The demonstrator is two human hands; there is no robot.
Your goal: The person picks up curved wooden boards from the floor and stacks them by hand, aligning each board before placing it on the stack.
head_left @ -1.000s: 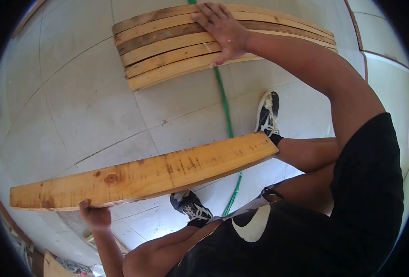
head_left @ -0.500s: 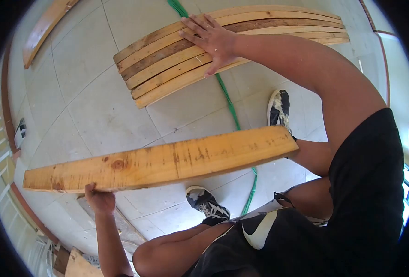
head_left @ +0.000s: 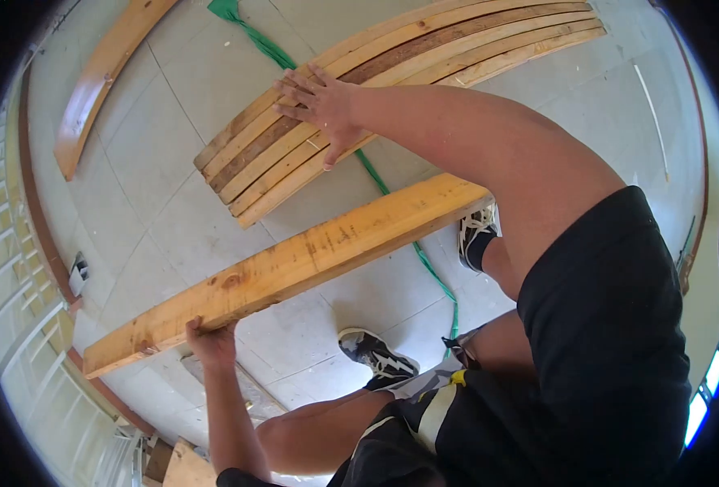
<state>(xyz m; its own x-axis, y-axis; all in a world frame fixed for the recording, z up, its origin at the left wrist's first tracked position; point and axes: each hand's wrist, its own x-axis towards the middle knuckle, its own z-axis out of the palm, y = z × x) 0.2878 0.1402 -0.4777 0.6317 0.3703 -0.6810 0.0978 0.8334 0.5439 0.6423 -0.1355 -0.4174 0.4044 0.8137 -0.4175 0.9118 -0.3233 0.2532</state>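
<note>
My left hand is closed on the lower edge of a wooden plank, toward its left end. The plank is long and yellowish, with a knot and dark marks on its face, and slants up to the right above the floor. My right hand lies with fingers spread across a row of curved wooden boards. Several of these boards sit side by side, one darker than the others. A green plastic strap runs under the row and passes behind the plank.
Another curved board lies on the tiled floor at upper left. White railings line the left side. My shoes stand near the plank. A thin pale strip lies at right, and a flat board behind my left forearm.
The plank's left end has dropped and its right end has risen, so it slants more steeply. My view has shifted and turned. My right hand stays on the boards.
</note>
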